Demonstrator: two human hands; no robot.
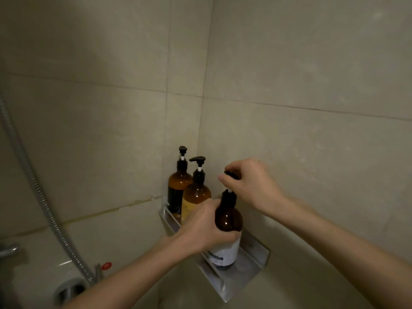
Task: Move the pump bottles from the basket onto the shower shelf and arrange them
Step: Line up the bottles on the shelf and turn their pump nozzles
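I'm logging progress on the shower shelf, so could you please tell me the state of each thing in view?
Back bottle: upright on the shelf, in the corner.
Middle bottle: upright on the shelf, beside the back bottle.
Front bottle: upright on the shelf, held.
Left hand: grip closed round the front bottle's body.
Right hand: fingers pinching the front bottle's pump head.
Shelf: wall-mounted, carrying three bottles.

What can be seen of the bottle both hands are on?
The near bottle is dark amber, glossy like glass or plastic, with a white label low on its body and a black pump on a white stem. It stands upright on the metal shelf, nearest the camera, apart from the two other bottles set back in the corner. The left hand wraps its body; the right hand pinches the pump head from above, hiding most of it. Label text is unreadable.
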